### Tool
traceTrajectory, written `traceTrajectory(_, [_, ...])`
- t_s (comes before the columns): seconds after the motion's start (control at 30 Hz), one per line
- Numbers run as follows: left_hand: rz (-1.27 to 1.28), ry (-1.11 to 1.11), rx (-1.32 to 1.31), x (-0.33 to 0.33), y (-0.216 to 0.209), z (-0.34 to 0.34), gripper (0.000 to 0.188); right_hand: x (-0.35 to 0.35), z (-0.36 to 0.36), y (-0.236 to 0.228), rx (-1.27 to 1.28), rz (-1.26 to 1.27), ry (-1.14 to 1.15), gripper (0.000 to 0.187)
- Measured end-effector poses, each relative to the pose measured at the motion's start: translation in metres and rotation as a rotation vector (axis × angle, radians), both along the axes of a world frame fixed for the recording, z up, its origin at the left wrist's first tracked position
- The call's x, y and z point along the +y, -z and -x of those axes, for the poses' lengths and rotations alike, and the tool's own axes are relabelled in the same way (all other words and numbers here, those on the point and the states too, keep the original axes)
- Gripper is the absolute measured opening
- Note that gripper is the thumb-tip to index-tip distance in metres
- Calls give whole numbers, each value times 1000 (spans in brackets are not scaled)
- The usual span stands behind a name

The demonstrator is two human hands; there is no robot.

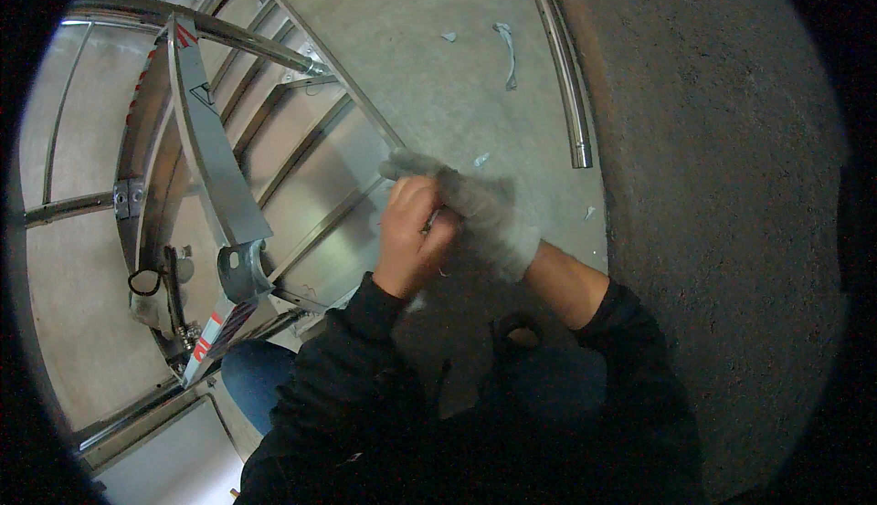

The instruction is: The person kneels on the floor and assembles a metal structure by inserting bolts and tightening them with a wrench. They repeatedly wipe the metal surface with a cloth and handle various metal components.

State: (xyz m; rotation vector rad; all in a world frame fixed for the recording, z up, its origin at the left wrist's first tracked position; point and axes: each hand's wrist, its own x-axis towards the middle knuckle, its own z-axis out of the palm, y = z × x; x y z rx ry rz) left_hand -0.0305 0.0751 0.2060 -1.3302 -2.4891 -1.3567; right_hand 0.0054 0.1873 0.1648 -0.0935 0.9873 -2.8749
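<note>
My left hand (411, 236) is bare, its fingers closed on the grey-white work glove (498, 217) that covers my right hand (470, 204). Both hands meet in front of me above the floor. The glove's fingers point to the upper left, partly behind the left hand and smeared by motion. How far the right fingers bend inside it is hidden. The glove's cuff ends at the right wrist. Left of the hands stands a metal frame (333, 131) with parallel crossbars, and a curved grey metal strip (206, 121) with red-and-white markings lies across it.
A shiny metal tube (565, 76) lies on the floor at the upper right, beside a rough dark surface (713, 185). Pale scraps (506, 56) lie on the floor. A slender dark tool (171, 290) rests at the left. A white panel (174, 459) sits at the lower left.
</note>
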Motion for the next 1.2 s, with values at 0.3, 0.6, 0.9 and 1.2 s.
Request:
traceTrajectory(0.3, [25,43,-27,-7,-6,1,16,5,-9,-11,-74,24,-86,66])
traceTrajectory(0.6, [22,-98,-202,-4,6,-11,12,-4,-3,2,-65,87,-31,59])
traceTrajectory(0.9, [61,-139,34,-11,24,-17,8,9,7,-6,-560,-932,103,37])
traceTrajectory(1.2, [134,16,135,-5,16,-4,11,2,7,55,-118,-667,289,41])
